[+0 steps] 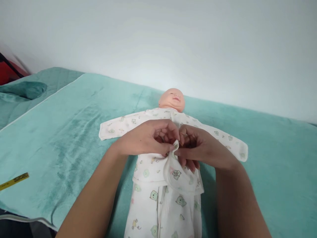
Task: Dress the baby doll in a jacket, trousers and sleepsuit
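A baby doll [171, 98] lies on its back on a teal blanket [74, 132], head away from me. It wears a white printed garment [158, 195] with both sleeves spread out sideways. My left hand [146, 138] and my right hand [200, 148] meet over the doll's chest. Both pinch the garment's front flap edge [175, 145] between thumb and fingers, lifting it slightly. The flap hangs down below my right hand.
A yellow measuring tape [14, 181] lies at the blanket's left edge. A darker teal pillow [23, 90] sits at the far left, with something red [10, 73] behind it. A plain white wall runs along the back.
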Tool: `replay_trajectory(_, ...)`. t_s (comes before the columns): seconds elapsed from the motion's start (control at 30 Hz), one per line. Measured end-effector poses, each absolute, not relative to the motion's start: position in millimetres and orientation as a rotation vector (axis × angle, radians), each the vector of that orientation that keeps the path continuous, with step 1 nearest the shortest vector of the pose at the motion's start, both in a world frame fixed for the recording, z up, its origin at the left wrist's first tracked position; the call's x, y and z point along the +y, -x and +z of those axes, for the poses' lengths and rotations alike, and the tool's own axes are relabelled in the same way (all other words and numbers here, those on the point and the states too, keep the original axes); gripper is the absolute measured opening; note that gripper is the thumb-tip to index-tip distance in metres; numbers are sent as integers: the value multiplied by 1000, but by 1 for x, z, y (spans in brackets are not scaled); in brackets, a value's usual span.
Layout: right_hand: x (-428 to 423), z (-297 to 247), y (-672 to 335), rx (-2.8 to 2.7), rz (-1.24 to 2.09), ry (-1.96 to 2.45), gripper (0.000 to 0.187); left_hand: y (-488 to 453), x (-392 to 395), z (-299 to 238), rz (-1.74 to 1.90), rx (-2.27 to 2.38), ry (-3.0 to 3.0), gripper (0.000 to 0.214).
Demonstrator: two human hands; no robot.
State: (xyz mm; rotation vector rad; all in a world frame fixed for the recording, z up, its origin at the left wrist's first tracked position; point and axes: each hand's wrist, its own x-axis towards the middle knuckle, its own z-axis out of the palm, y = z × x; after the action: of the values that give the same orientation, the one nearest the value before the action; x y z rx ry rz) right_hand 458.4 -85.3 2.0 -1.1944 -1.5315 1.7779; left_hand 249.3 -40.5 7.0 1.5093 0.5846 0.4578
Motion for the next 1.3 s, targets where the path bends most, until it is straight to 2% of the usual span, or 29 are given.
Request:
replay_trajectory(0.6,-86,0,-461,-1564,1786,1079,26,-252,-40,6,457,560,-1512,27)
replay_trajectory(1.3,-86,-3,-463,-1562,1817,1028,19,-252,-39,3,455,546,-1454,19)
